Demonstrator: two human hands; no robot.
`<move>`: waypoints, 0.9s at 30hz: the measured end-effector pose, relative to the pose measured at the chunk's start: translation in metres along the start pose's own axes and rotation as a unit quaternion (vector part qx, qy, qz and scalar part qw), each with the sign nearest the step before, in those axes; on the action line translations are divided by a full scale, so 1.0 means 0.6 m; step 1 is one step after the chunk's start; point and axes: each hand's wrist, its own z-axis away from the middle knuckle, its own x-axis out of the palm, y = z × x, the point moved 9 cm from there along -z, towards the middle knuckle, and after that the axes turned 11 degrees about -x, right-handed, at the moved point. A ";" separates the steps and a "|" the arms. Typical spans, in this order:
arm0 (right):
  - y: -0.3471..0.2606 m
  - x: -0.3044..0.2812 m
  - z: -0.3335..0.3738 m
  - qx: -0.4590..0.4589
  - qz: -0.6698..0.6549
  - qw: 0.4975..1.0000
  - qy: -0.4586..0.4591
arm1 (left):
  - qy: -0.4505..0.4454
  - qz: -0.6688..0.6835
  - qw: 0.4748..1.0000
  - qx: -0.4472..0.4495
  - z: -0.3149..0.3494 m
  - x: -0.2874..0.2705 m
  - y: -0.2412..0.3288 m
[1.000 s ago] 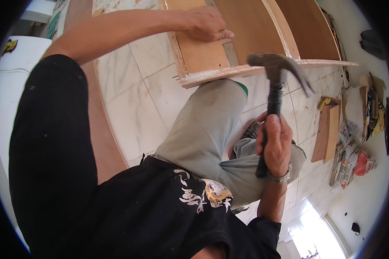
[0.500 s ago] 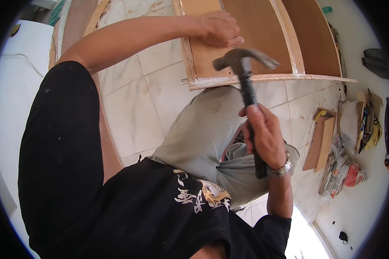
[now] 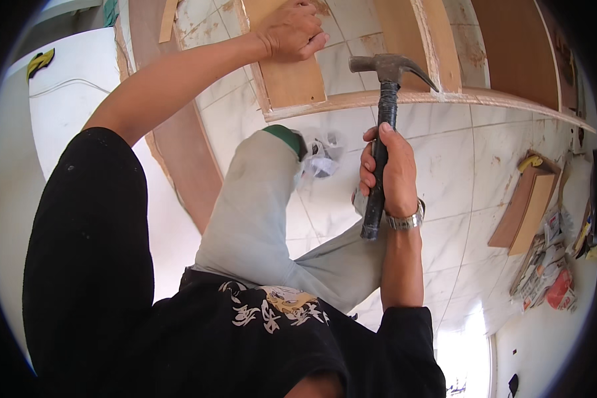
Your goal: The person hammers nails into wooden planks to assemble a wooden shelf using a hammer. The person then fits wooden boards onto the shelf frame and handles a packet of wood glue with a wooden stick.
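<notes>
Beneath us spreads a pale tiled floor [image 3: 444, 159]. Near twelve o'clock, our left hand [image 3: 293, 32] lies curled on a tan panel [image 3: 292, 85]; whether it grips, we cannot tell. Toward two, the wooden frame [image 3: 351, 102] looks largely joined, its edges rough and whitish; what remains undone is unclear. Around one, our right hand [image 3: 397, 169] clamps a dark claw hammer [image 3: 387, 103].

One fisheye camera on the wearer's head looks down and forward, with the black shirt [image 3: 278, 355] near at six o'clock and the wooden frame [image 3: 365, 101] farther off around one. Its wide field reaches a bright opening [image 3: 466, 361] between four and five o'clock.
</notes>
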 end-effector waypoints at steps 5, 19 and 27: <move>-0.006 0.028 0.027 0.054 -0.065 0.995 0.045 | 0.015 0.043 0.999 -0.005 -0.010 0.000 -0.004; -0.011 0.098 0.124 0.102 -0.014 0.981 0.168 | -0.370 0.052 0.923 0.096 -0.067 0.069 -0.018; -0.022 0.058 0.090 0.155 -0.071 0.976 0.136 | -0.464 -0.085 0.876 0.102 -0.036 0.113 -0.051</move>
